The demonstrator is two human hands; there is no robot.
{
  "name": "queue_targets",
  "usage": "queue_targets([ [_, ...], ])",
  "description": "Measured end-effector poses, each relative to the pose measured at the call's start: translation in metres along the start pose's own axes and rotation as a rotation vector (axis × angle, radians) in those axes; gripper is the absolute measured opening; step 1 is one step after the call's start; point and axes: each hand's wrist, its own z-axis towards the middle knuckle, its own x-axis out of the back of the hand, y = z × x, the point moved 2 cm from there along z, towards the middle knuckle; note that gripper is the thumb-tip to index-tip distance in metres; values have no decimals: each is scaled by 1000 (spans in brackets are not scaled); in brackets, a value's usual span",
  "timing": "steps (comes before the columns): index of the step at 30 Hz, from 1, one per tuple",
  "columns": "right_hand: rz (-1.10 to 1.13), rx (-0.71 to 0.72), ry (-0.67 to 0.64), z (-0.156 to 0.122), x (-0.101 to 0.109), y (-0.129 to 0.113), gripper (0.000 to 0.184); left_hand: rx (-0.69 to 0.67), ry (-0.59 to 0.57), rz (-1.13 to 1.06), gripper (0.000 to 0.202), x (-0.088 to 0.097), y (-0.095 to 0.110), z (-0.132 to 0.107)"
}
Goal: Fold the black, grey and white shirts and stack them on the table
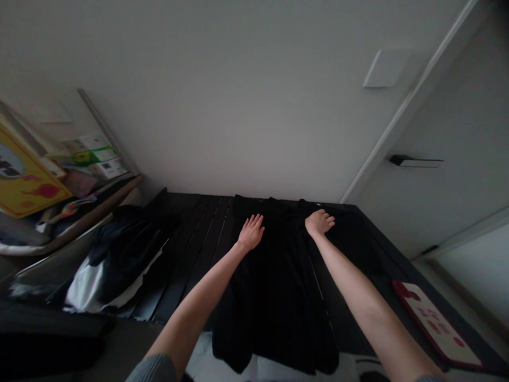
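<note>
A black garment [278,276] lies spread on a dark slatted table [191,249], its lower edge hanging over the near side. My left hand [251,231] rests flat on the garment's upper left part with the fingers stretched out. My right hand [319,221] presses on the garment's upper right part, fingers curled down onto the cloth; whether it pinches the fabric I cannot make out. Both forearms reach forward over the table.
A heap of dark and white clothes [115,260] lies at the table's left end. Shelves with a yellow board [24,180] and boxes [95,156] stand left. A white door with a dark handle [415,161] is right. A red-and-white board [435,321] lies at the table's right edge.
</note>
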Motion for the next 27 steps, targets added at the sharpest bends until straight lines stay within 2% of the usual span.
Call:
queue_targets([
  [3, 36, -68, -5, 7, 7, -4, 39, -40, -57, -14, 54, -7, 0, 14],
  [5, 52, -29, -23, 13, 13, -5, 35, -54, -107, -39, 55, -13, 0, 23],
  [10, 137, -7, 55, 31, 39, -6, 31, 32, -278, -67, 56, -29, -9, 35],
  [13, 224, -24, 104, 38, 53, -13, 31, 65, -296, -48, 57, -34, -14, 39],
  [15, 275, -28, 66, 39, 57, -22, 32, 81, -290, -52, 58, -35, -14, 41],
  [18, 340, 25, -31, 35, 52, -44, 34, 45, -265, -50, 58, -35, -10, 43],
  [21, 400, 139, -94, 21, 38, -78, 34, -11, -238, -45, 56, -36, -4, 41],
  [23, 563, 229, -160, 6, 25, -103, 42, -7, -215, -36, 56, -36, -1, 38],
  [27, 844, 424, -498, -28, -4, -142, 61, -1, -226, 14, 55, -31, -4, 28],
])
